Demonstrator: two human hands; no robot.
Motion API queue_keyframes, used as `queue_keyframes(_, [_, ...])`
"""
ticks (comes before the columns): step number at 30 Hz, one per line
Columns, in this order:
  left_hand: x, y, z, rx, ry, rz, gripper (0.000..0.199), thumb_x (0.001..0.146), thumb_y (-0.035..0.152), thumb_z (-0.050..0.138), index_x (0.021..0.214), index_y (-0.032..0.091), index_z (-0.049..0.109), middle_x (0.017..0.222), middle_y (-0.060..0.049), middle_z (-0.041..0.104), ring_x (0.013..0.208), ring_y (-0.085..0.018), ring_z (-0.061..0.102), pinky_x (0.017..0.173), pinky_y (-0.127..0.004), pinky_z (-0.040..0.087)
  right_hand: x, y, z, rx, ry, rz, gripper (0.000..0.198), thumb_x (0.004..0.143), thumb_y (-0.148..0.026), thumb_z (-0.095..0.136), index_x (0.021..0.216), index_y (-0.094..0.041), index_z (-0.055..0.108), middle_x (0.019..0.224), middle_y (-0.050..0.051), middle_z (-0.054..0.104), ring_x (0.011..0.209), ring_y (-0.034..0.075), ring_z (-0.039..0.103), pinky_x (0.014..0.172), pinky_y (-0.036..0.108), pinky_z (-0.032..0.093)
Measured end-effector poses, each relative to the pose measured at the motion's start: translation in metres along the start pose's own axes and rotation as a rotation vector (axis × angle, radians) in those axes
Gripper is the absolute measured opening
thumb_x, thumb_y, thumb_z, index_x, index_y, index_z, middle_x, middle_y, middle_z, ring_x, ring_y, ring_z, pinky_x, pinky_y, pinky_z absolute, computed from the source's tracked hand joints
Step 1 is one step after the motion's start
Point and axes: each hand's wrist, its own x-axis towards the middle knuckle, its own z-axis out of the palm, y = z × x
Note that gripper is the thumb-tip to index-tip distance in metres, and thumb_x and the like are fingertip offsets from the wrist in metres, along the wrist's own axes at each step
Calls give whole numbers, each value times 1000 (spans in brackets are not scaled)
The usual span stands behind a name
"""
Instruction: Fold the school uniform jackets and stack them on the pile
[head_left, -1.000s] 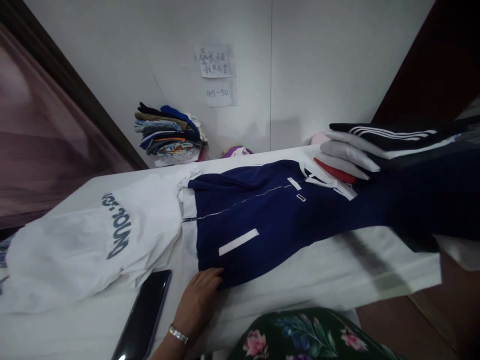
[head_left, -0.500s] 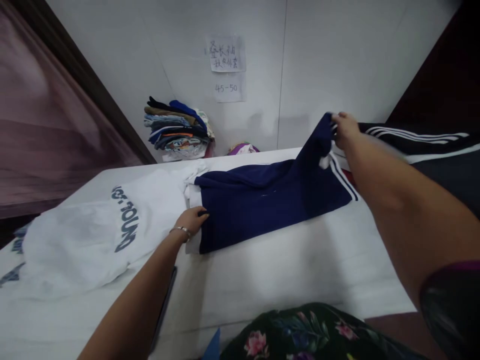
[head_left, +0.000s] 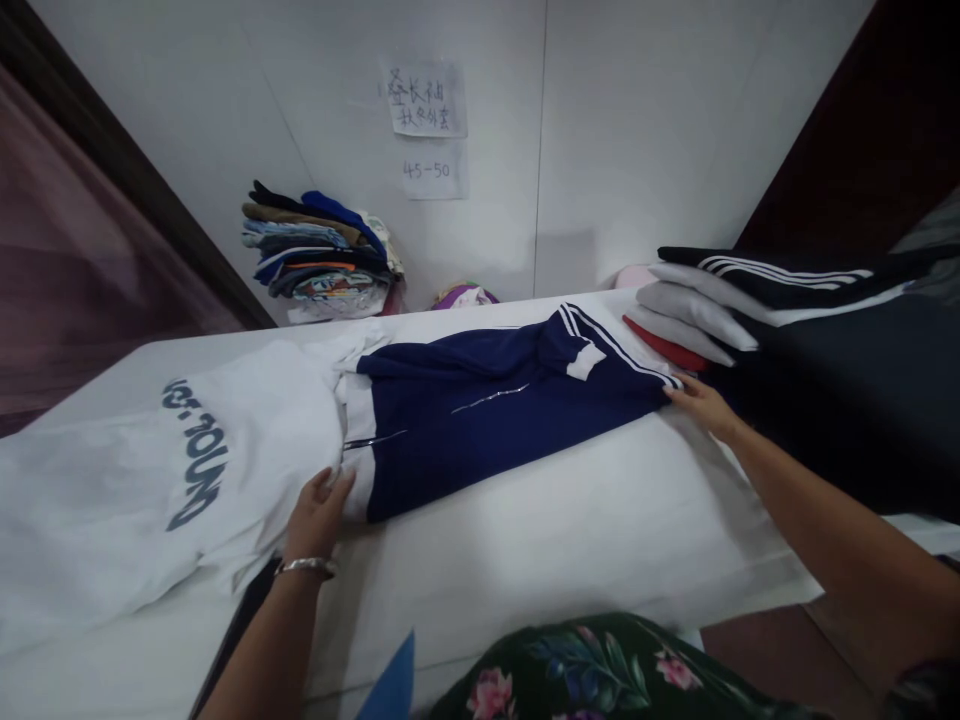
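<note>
A navy blue jacket with a white hem, white stripes along its shoulder edge and a zip lies folded lengthwise on the white-covered table. One sleeve is laid over its body, with the white cuff on top. My left hand, with a bracelet at the wrist, is beside the white hem, thumb and fingers apart. At the other end, my right hand pinches the striped corner of the jacket. To the left, a white shirt with dark lettering lies against the hem.
A stack of folded clothes stands at the back left by the wall. Dark garments with white stripes are piled on the right, next to grey and red cloth. Paper notes hang on the wall. A dark flat edge shows near my left forearm.
My right hand has brought the raised sleeve down onto the jacket, let it go and moved to the near striped corner. My left hand has come off the hem's edge, slightly down and left.
</note>
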Motion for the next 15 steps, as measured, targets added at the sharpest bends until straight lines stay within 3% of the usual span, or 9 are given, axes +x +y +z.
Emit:
queue_keyframes(4, [-31,0,17,10,71,85,74,77,50,59,139,15,38,132,-16,55,123,-30,51,103,-42,42,-5,11,5,100,-56,-9,59,54,-45,77,106,-18,66,89,3,68,80,19,60,75,32,47])
queue_keyframes(8, [-32,5,32,60,166,157,56,83,45,50,131,18,47,135,-12,53,125,-27,50,105,-39,39,6,1,9,72,14,56,38,54,-47,75,77,-17,66,69,0,62,66,15,54,61,27,43])
queue_keyframes(11, [-22,11,20,136,214,165,50,84,40,47,127,16,51,128,-12,58,118,-27,54,102,-39,42,4,-11,-3,44,-18,76,31,57,-44,75,63,-16,64,59,0,57,59,13,49,56,26,39])
queue_keyframes(15, [-18,7,-14,231,258,168,51,83,41,47,128,16,51,117,-11,63,104,-27,60,93,-39,47,-33,-15,-36,-4,-122,75,24,62,-38,74,71,-17,71,68,4,65,64,15,55,60,26,41])
